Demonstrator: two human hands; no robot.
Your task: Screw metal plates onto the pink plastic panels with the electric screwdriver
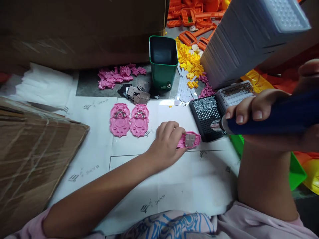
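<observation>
My left hand (168, 141) is closed on a pink plastic shell (196, 140) resting on the white paper. A square grey metal plate (190, 140) lies inside this shell. Wrapped in the fingers of my right hand (259, 106) is a blue power screwdriver (271, 116). Its tip (216, 125) points left, over the black screw tray (206, 116), which holds rows of small silver screws; whether the tip touches them I cannot tell. Two more pink shells (120, 119) lie side by side to the left, with shiny round metal parts near their tops.
A green bin (163, 63) stands at the back, between pink parts (119, 75) and yellow parts (189, 59). Thin metal plates (138, 94) and grey strips (185, 86) lie before it. A tall stack of trays (239, 43) leans at right. Cardboard boxes (32, 156) border the left.
</observation>
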